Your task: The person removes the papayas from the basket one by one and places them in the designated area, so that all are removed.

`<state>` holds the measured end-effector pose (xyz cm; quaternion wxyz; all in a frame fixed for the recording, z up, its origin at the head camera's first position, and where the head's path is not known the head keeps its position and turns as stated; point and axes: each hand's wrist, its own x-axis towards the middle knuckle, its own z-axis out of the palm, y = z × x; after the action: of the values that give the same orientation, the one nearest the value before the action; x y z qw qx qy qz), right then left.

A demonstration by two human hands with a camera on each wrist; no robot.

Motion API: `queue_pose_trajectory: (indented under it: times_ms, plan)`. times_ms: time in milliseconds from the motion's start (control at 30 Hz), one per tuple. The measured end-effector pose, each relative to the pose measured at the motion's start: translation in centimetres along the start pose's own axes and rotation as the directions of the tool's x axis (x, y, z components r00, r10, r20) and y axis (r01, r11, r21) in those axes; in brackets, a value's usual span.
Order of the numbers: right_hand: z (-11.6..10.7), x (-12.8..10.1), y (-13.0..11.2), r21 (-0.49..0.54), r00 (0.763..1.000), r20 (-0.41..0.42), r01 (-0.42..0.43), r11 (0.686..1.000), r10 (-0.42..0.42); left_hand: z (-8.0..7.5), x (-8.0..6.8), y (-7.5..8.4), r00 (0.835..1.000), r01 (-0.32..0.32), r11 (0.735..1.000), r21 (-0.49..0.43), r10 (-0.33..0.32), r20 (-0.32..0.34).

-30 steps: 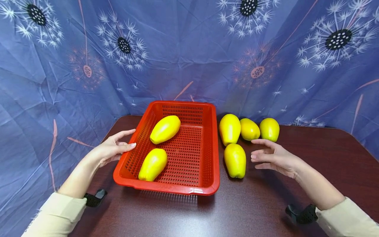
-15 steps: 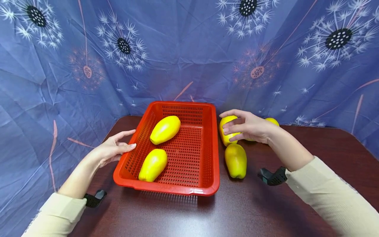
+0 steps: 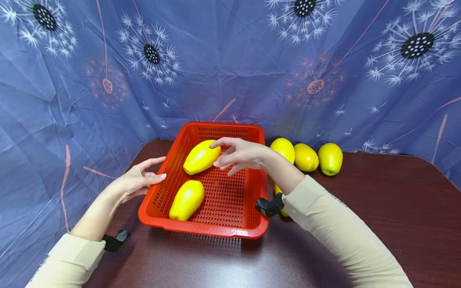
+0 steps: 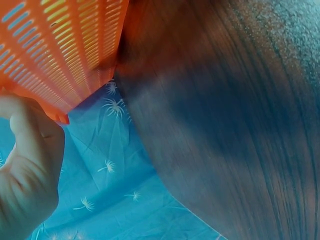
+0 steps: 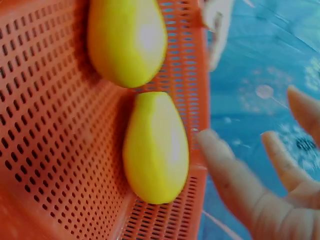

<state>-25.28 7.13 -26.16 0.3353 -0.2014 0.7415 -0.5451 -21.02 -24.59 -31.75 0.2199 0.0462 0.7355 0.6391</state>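
Head view: right hand (image 3: pixel 239 154) spread, holding nothing, over the red basket (image 3: pixel 216 231); two fruits (image 3: pixel 201 157) inside, four on the table (image 3: pixel 378 208).
Left wrist: left hand (image 4: pixel 27 170) relaxed, thumb against the basket.
Right wrist: two fruits below the fingers (image 5: pixel 235 172).

Perforated glossy plastic basket (image 3: pixel 259 192); smooth waxy fruit (image 3: pixel 186 199); polished wood-grain table (image 3: pixel 378 208) (creased cloth backdrop (image 3: pixel 230 60)).
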Motion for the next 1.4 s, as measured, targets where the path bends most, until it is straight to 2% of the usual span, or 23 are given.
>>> queue_pose_trajectory:
  times_ms: [200, 500, 767, 900, 1033, 1167, 1300, 1400]
  plan:
    - [2.1, 2.0, -0.2, 0.003, 0.998, 0.044, -0.046, 0.999, 0.045, 0.0, 0.1, 0.2, 1.0, -0.003, 1.0, 0.012, 0.003, 0.006]
    - [4.9, 4.2, 1.8, -0.016, 0.983, 0.087, -0.16, 0.987, 0.161, 0.1, 0.0, 0.1, 1.0, 0.003, 1.0, 0.013, -0.003, 0.003]
    - [5.8, 5.0, 2.3, -0.085, 0.975, 0.105, -0.188, 0.978, 0.197, -0.2, -0.2, 0.3, 1.0, -0.01, 1.0, 0.027, 0.01, 0.002]
    - [6.4, 5.5, 2.6, -0.111, 0.963, 0.164, -0.197, 0.974, 0.214, -0.2, -0.2, 0.2, 1.0, -0.001, 1.0, 0.031, 0.001, -0.006]
    - [6.9, 6.0, 2.9, -0.155, 0.95, 0.236, -0.171, 0.973, 0.205, -0.1, -0.1, 0.0, 1.0, 0.007, 0.999, 0.035, -0.006, -0.007]
    - [7.0, 6.2, 3.4, -0.195, 0.929, 0.32, -0.128, 0.972, 0.186, -0.1, 0.2, -0.1, 1.0, 0.003, 0.999, 0.038, -0.003, -0.002]
    - [7.0, 6.1, 3.8, -0.198, 0.874, 0.455, -0.088, 0.976, 0.171, -0.1, 0.3, -0.1, 1.0, 0.003, 0.999, 0.037, -0.003, -0.004]
    - [7.0, 6.1, 4.1, -0.213, 0.84, 0.518, -0.056, 0.975, 0.161, -0.2, 0.2, -0.1, 1.0, 0.006, 0.999, 0.036, -0.006, -0.003]
